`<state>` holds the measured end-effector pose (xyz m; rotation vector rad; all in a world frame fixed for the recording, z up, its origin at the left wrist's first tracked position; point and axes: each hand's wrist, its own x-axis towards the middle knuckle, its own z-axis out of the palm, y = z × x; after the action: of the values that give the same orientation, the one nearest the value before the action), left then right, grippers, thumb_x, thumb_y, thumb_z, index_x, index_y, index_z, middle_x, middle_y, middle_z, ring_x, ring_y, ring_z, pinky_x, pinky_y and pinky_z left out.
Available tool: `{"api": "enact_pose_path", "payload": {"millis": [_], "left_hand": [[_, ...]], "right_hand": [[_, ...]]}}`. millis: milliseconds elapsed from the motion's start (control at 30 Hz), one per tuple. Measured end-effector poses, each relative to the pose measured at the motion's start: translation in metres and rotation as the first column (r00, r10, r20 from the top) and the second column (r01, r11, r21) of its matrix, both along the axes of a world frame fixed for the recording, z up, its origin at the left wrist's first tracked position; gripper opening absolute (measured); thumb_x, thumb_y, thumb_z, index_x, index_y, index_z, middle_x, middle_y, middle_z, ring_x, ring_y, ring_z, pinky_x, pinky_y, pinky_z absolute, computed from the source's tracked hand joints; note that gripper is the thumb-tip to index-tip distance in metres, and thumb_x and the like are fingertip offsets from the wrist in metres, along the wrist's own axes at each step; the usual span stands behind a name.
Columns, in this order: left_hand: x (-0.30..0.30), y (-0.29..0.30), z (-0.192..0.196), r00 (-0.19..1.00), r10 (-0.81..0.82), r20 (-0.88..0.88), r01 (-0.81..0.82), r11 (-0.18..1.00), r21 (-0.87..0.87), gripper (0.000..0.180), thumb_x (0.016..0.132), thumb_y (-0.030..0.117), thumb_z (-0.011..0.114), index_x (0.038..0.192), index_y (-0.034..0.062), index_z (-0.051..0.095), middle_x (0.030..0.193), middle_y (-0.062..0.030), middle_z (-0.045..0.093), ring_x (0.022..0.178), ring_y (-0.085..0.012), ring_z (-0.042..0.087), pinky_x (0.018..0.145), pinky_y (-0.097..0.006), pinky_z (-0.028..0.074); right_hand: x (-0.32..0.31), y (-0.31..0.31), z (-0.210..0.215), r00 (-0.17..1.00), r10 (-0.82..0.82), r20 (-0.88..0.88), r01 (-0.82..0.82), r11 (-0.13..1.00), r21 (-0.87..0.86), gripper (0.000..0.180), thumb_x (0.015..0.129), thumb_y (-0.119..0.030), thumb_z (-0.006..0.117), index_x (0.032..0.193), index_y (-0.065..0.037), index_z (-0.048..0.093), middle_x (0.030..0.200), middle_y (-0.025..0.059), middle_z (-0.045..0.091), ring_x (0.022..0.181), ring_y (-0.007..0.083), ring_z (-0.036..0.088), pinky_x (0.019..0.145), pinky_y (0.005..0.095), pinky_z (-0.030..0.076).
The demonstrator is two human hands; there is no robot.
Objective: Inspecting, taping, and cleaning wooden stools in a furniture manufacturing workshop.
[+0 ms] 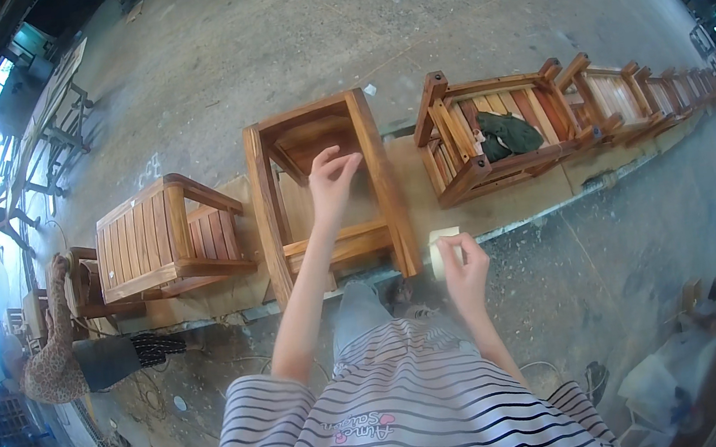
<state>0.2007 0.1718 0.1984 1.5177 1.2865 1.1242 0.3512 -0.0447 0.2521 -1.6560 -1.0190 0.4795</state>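
My left hand (pixel 332 186) is raised over a wooden chair frame (pixel 384 175), its thumb and fingertips drawn together in a pinch. Whatever may be between those fingertips is too small to make out. Lower and to the right, my right hand (pixel 466 273) is closed on a pale cream roll of tape (pixel 440 258), just beside the frame's near right corner. Brown, varnished-looking wood makes up the frame, and its open middle shows an inner panel and a near crossbar (pixel 347 245).
A slatted wooden chair (pixel 136 239) lies to the left. On the right, another chair (pixel 447 144) bears a dark green cloth (pixel 507 133), with several more in a row beyond. Brown sheeting (pixel 552 183) lies beneath them. A person (pixel 56 367) works at far left; another (pixel 676 371) is lower right.
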Motion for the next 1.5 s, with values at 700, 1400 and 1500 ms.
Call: {"api": "enact_pose_path", "payload": {"millis": [700, 1400, 1500], "left_hand": [[0.098, 0.081, -0.036, 0.782, 0.098, -0.615, 0.062, 0.97, 0.234, 0.088, 0.084, 0.039, 0.072, 0.155, 0.0212, 0.024, 0.162, -0.0241, 0.005, 0.15, -0.042, 0.005, 0.103, -0.068, 0.025], [-0.18, -0.047, -0.053, 0.799, 0.418, -0.431, -0.501, 0.86, -0.094, 0.065, 0.091, 0.041, 0.064, 0.14, 0.0021, 0.046, 0.143, -0.0227, 0.046, 0.135, -0.0357, 0.043, 0.106, -0.048, 0.037], [-0.195, -0.063, -0.047, 0.964, 0.248, -0.095, -0.26, 0.815, -0.517, 0.071, 0.091, 0.05, 0.062, 0.134, -0.0046, 0.051, 0.119, -0.022, 0.065, 0.113, -0.0292, 0.062, 0.094, -0.038, 0.049]], "right_hand": [[0.057, -0.035, -0.029, 0.924, -0.182, -0.337, 0.163, 0.983, -0.085, 0.012, 0.095, -0.01, 0.064, 0.095, 0.002, 0.064, 0.087, 0.0041, 0.064, 0.081, 0.0089, 0.057, 0.073, 0.0242, 0.046], [-0.067, 0.196, -0.088, 0.81, 0.431, -0.397, -0.496, 0.865, -0.074, 0.014, 0.096, -0.01, 0.06, 0.108, -0.003, 0.061, 0.099, 0.0057, 0.067, 0.088, 0.0113, 0.062, 0.077, 0.025, 0.049], [-0.121, 0.258, -0.147, 0.783, 0.511, -0.354, -0.585, 0.799, -0.139, 0.02, 0.098, -0.02, 0.06, 0.103, -0.001, 0.065, 0.093, 0.0057, 0.067, 0.084, 0.0101, 0.061, 0.075, 0.0261, 0.049]]}}
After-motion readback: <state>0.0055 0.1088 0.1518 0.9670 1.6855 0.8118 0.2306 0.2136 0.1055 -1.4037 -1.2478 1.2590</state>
